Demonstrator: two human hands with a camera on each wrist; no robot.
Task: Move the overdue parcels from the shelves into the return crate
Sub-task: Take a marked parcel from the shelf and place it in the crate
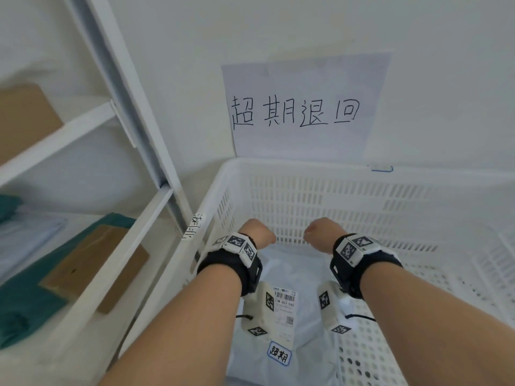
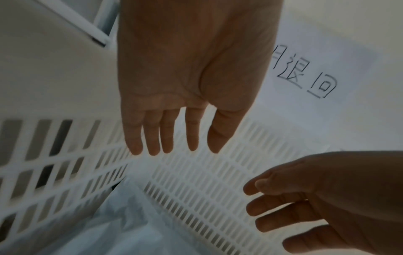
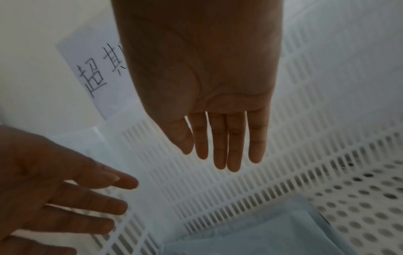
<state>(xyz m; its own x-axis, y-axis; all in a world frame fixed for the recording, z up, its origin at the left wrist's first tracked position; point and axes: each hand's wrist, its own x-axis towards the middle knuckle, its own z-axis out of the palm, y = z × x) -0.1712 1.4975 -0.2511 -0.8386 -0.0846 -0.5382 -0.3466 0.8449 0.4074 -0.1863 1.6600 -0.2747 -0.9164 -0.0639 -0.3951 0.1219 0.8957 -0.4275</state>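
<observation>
A pale blue-white bagged parcel lies flat on the floor of the white slotted return crate, with a barcode label and a blue-edged handwritten sticker on top. It also shows as a pale parcel in the left wrist view and a pale parcel in the right wrist view. My left hand and right hand hang side by side inside the crate above the parcel's far end. Both hold nothing, with straight fingers and straight fingers pointing down, apart from the parcel.
A white shelf unit stands left of the crate, its lower shelf holding a brown box on a teal bag and its upper shelf another brown box. A handwritten paper sign hangs on the wall behind the crate.
</observation>
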